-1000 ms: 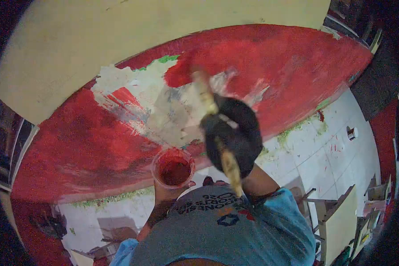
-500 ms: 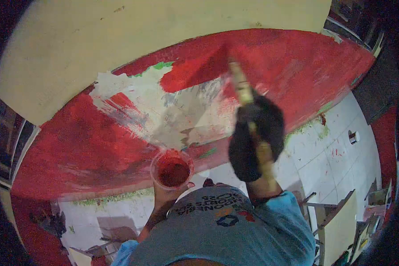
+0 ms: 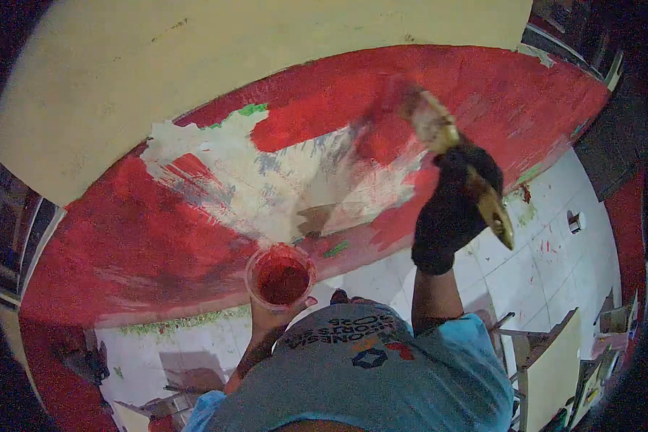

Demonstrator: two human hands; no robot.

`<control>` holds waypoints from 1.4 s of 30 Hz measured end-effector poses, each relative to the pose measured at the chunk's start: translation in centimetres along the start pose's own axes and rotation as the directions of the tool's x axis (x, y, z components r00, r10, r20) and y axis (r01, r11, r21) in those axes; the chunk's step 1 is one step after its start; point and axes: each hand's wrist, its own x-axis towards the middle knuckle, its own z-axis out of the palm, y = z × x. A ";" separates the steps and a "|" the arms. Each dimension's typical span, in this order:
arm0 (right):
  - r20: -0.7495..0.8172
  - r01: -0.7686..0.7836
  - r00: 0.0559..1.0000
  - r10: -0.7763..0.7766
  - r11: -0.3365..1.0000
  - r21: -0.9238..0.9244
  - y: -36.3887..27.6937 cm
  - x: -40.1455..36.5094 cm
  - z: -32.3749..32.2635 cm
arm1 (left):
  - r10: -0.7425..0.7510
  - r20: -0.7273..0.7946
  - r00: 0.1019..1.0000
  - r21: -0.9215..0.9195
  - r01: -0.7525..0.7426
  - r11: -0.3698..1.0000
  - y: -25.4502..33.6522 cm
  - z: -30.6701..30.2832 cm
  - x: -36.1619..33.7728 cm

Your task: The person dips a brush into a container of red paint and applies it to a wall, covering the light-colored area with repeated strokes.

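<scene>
My right hand (image 3: 457,205), in a black glove, grips a paintbrush (image 3: 439,128) by its handle. The bristles point up and left at the red-painted part of the wall (image 3: 511,101); motion smears their tips, so contact is hard to judge. My left hand (image 3: 270,317), bare, holds a clear plastic cup (image 3: 281,277) of red paint in front of my shirt. Ahead of the cup, a whitish patch (image 3: 259,173) with grey streaks shows between the red areas. Fresh, brighter red covers the upper edge of that patch.
Above the red band the wall is cream (image 3: 266,43). White floor tiles (image 3: 525,266) with red drips run along its base. A small white cylindrical object (image 3: 576,222) lies on the tiles at right. Chairs (image 3: 551,360) stand at the lower right.
My right hand and the paintbrush have moved to the right, and the brush now tilts further left. The cup in my left hand has stayed almost in place.
</scene>
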 end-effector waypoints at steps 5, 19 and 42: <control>-0.050 0.042 0.998 -0.047 0.993 -0.111 -1.0 -1.8 -0.9 | 0.057 -0.038 0.998 -0.026 -0.058 0.998 -0.3 0.4 -0.4; 0.448 0.098 0.893 0.047 0.950 -0.295 2.6 -1.4 -2.9 | 0.122 -0.022 0.992 -0.046 -0.122 0.991 4.6 2.9 -0.4; 0.647 0.087 0.763 0.013 0.989 -0.123 3.3 -3.4 -3.6 | 0.014 0.057 0.998 0.154 -0.023 0.988 -0.4 2.2 -0.2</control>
